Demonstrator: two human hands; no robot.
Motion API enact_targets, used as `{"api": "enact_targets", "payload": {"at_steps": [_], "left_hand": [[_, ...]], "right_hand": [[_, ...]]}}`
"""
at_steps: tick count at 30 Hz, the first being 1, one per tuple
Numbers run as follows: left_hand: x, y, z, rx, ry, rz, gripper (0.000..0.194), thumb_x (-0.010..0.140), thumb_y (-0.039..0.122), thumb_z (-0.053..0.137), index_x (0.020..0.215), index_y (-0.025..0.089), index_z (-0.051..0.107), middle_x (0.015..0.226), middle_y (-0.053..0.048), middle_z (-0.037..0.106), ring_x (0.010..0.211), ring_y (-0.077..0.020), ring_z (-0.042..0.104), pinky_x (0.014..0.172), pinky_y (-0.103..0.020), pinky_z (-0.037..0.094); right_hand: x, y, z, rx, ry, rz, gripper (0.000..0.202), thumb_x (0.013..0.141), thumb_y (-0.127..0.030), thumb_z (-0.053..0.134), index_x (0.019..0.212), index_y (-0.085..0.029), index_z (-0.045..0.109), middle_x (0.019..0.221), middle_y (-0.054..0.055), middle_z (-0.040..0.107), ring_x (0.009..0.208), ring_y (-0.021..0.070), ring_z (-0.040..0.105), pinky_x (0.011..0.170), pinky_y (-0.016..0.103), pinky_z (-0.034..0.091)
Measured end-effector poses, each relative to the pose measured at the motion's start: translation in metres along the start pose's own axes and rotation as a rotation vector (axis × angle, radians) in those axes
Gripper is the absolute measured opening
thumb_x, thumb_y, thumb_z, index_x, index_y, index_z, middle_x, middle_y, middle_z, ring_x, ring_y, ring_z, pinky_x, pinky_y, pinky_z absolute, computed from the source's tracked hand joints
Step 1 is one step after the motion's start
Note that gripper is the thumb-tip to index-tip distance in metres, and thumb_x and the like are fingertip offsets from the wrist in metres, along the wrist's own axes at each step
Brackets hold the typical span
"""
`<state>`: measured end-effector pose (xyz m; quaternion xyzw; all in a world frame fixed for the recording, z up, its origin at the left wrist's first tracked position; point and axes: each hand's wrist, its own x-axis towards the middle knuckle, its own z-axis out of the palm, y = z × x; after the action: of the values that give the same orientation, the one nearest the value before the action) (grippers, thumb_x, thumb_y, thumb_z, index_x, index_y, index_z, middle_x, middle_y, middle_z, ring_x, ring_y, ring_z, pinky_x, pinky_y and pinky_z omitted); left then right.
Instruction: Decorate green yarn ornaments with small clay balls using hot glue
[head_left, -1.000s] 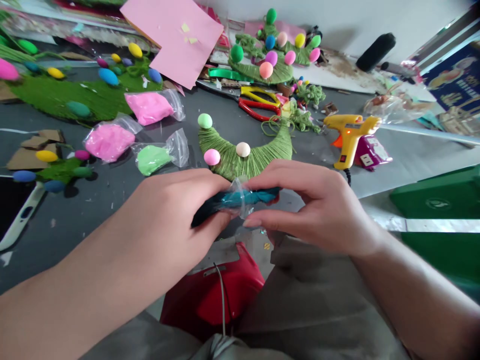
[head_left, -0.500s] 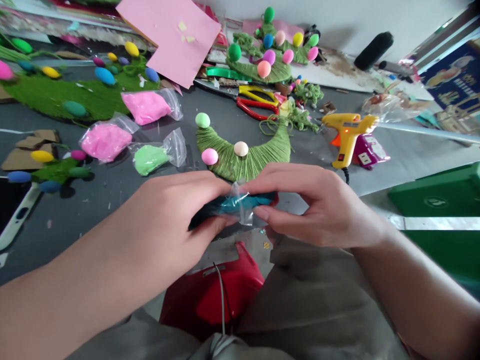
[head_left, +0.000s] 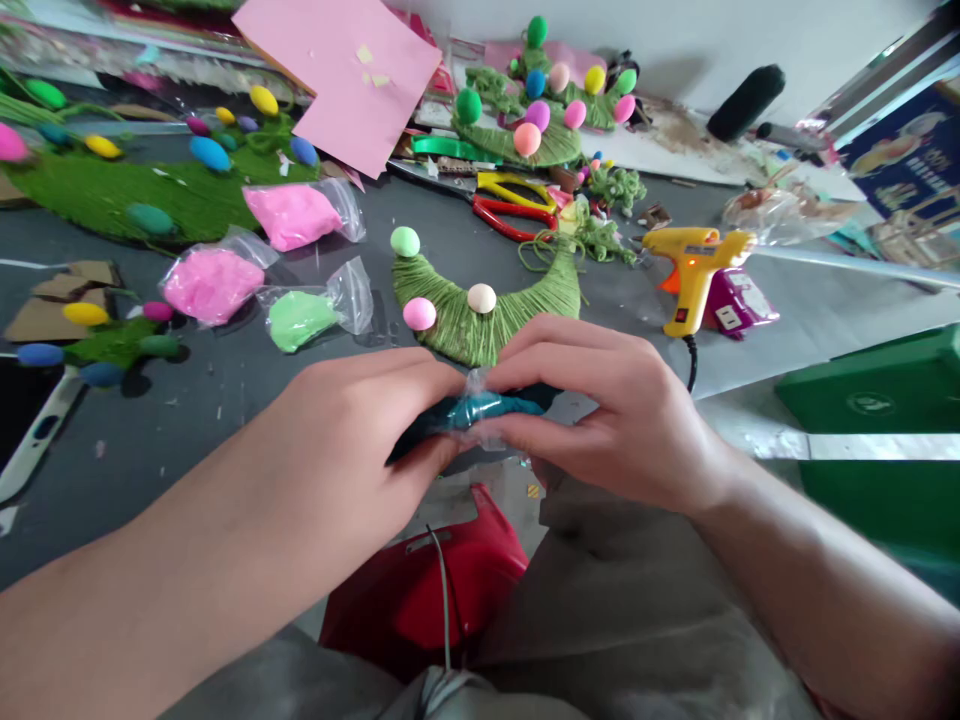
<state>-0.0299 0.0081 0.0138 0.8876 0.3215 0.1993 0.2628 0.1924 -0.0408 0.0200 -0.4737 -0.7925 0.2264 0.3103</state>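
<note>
Between my two hands, at the table's near edge, is a small clear plastic bag of blue clay-like material. My left hand grips its left side, thumb below and fingers above. On the right, my right hand pinches the bag the same way, with its fingertips close to the left ones at the bag's middle. Just beyond lies a crescent wrapped in green yarn, bearing a pale green ball, a pink ball and a cream ball. My fingers hide part of the bag.
Left of the crescent lie pink bags and a green bag. Behind it are red-and-yellow-handled scissors. A yellow glue gun stands at right, its light lit. Green bins stand beyond the table's right edge.
My right thumb has slid left along the bag's lower edge, and the right fingers have risen slightly. Both hands still hold the blue bag; the things on the table have stayed put.
</note>
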Motion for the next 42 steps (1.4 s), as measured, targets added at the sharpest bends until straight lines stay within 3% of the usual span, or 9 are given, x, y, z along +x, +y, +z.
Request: {"api": "enact_targets", "payload": {"at_steps": [9, 12, 15, 19, 24, 29, 33, 39, 42], "left_hand": [[0.000, 0.000, -0.002, 0.048, 0.101, -0.024, 0.015, 0.088, 0.016, 0.075, 0.100, 0.024, 0.075, 0.090, 0.004, 0.080, 0.071, -0.0127, 0.073, 0.061, -0.021, 0.048], [0.001, -0.001, -0.003, 0.066, 0.107, -0.021, 0.017, 0.087, 0.016, 0.075, 0.102, 0.023, 0.075, 0.090, 0.003, 0.080, 0.073, -0.0145, 0.074, 0.063, -0.023, 0.050], [0.000, 0.000, -0.005, 0.085, 0.107, -0.030, 0.017, 0.087, 0.016, 0.075, 0.103, 0.022, 0.075, 0.091, 0.001, 0.080, 0.074, -0.0160, 0.075, 0.064, -0.024, 0.051], [-0.002, -0.002, -0.004, 0.120, 0.107, -0.037, 0.010, 0.090, 0.018, 0.073, 0.098, 0.023, 0.074, 0.087, 0.002, 0.078, 0.070, -0.0145, 0.072, 0.059, -0.023, 0.048], [-0.003, -0.001, 0.000, 0.126, 0.143, -0.018, 0.010, 0.090, 0.017, 0.072, 0.098, 0.023, 0.074, 0.088, 0.003, 0.078, 0.072, -0.0143, 0.073, 0.063, -0.023, 0.050], [-0.007, -0.005, 0.000, 0.121, 0.134, -0.008, 0.007, 0.092, 0.019, 0.069, 0.097, 0.023, 0.073, 0.087, 0.002, 0.076, 0.070, -0.0134, 0.072, 0.059, -0.022, 0.049], [-0.011, -0.011, 0.001, 0.141, 0.168, 0.005, 0.015, 0.091, 0.017, 0.072, 0.103, 0.026, 0.072, 0.091, 0.005, 0.076, 0.075, -0.0130, 0.073, 0.065, -0.022, 0.051], [-0.012, -0.009, 0.001, 0.151, 0.166, -0.032, 0.012, 0.094, 0.022, 0.066, 0.102, 0.030, 0.070, 0.090, 0.007, 0.075, 0.076, -0.0140, 0.072, 0.065, -0.022, 0.051], [-0.013, -0.007, 0.001, 0.105, 0.174, -0.049, 0.013, 0.096, 0.023, 0.061, 0.099, 0.031, 0.070, 0.090, 0.009, 0.074, 0.075, -0.0135, 0.071, 0.067, -0.021, 0.052]], "right_hand": [[-0.001, 0.000, -0.017, -0.016, 0.137, 0.107, 0.008, 0.095, -0.030, 0.076, 0.092, -0.023, 0.075, 0.090, 0.003, 0.072, 0.080, 0.0173, 0.065, 0.071, 0.033, 0.056], [-0.004, 0.000, -0.019, 0.037, 0.120, 0.165, 0.016, 0.096, -0.027, 0.074, 0.112, -0.023, 0.076, 0.108, 0.005, 0.077, 0.090, 0.0183, 0.069, 0.079, 0.033, 0.059], [-0.006, 0.000, -0.020, 0.078, 0.021, 0.204, 0.031, 0.100, -0.027, 0.070, 0.131, -0.024, 0.073, 0.118, 0.004, 0.079, 0.094, 0.0181, 0.073, 0.085, 0.031, 0.061], [-0.007, 0.001, -0.021, 0.090, -0.074, 0.215, 0.026, 0.099, -0.036, 0.071, 0.122, -0.027, 0.080, 0.106, 0.000, 0.082, 0.086, 0.0162, 0.075, 0.076, 0.027, 0.059], [-0.003, -0.002, -0.015, 0.166, -0.041, 0.312, 0.023, 0.102, -0.041, 0.066, 0.110, -0.029, 0.084, 0.092, -0.002, 0.080, 0.077, 0.0143, 0.072, 0.066, 0.025, 0.055], [-0.005, 0.000, -0.017, 0.184, 0.028, 0.300, 0.017, 0.094, -0.028, 0.076, 0.110, -0.028, 0.084, 0.106, 0.002, 0.080, 0.093, 0.0195, 0.073, 0.079, 0.033, 0.058], [-0.008, 0.007, -0.026, 0.097, 0.153, 0.264, 0.021, 0.091, -0.019, 0.078, 0.108, -0.029, 0.085, 0.108, 0.002, 0.080, 0.098, 0.0209, 0.072, 0.084, 0.035, 0.058], [-0.008, 0.006, -0.024, 0.088, 0.157, 0.312, 0.008, 0.091, -0.032, 0.081, 0.095, -0.026, 0.085, 0.096, 0.002, 0.080, 0.084, 0.0176, 0.071, 0.072, 0.031, 0.057], [-0.008, 0.003, -0.019, 0.088, 0.162, 0.352, 0.022, 0.092, -0.029, 0.079, 0.114, -0.026, 0.082, 0.107, 0.002, 0.081, 0.089, 0.0180, 0.074, 0.077, 0.031, 0.061]]}}
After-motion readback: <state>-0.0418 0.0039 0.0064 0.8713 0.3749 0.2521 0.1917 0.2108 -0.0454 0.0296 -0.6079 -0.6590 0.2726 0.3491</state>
